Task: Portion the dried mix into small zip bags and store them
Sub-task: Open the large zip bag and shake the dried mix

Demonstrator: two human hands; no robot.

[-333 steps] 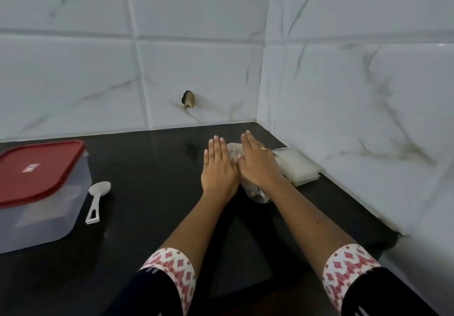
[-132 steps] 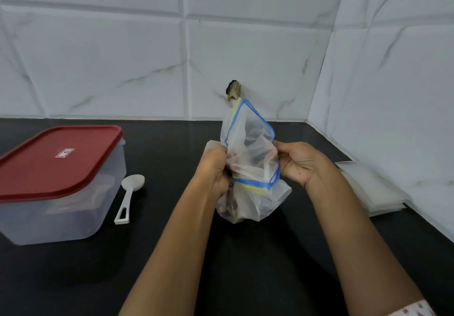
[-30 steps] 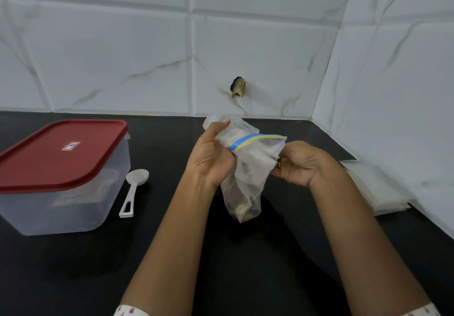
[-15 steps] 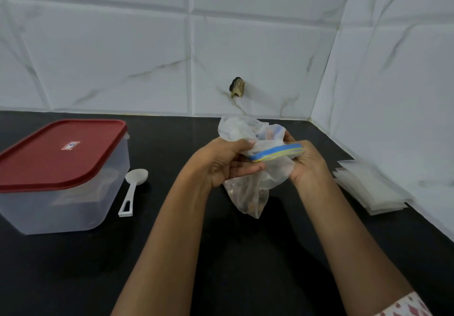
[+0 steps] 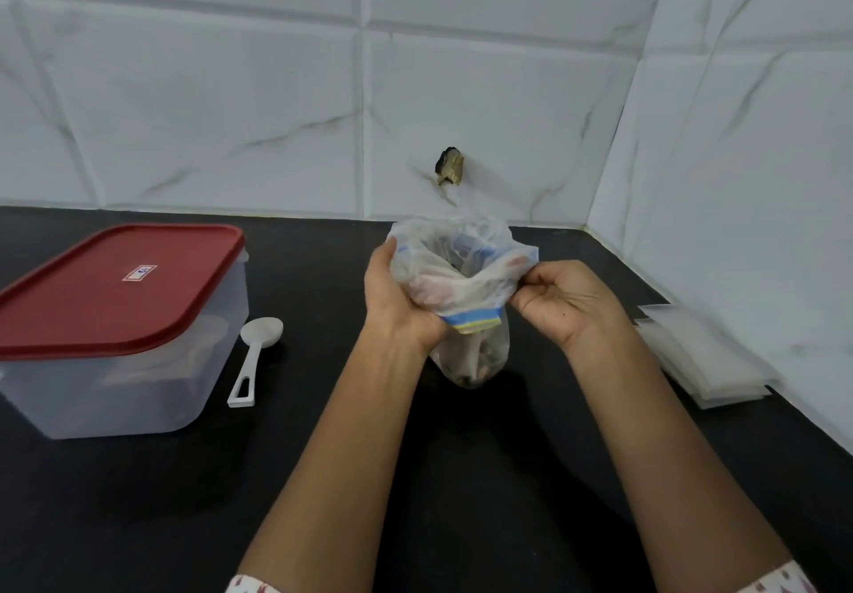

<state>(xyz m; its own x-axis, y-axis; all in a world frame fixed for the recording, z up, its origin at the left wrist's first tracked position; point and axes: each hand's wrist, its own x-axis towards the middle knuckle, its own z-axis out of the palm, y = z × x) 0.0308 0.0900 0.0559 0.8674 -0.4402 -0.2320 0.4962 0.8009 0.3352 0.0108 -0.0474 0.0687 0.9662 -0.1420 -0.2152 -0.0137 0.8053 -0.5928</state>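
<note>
Head view | left hand [image 5: 397, 301] and right hand [image 5: 563, 304] grip mix bag [image 5: 461, 269] rim, mouth open, centre of counter [image 5: 323, 454] | small zip bags [image 5: 706, 357] stacked right, look unfilled | I judge portioning not begun, storing left.

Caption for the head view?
Left hand and right hand grip the mouth of a zip bag of dried mix; red-lidded container and spoon sit left.

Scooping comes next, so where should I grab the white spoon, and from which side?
Pinch the spoon by its slotted handle end, coming from above on the near side. It lies flat on the counter with the handle pointing toward you and the bowl away; the container crowds its left.
</note>
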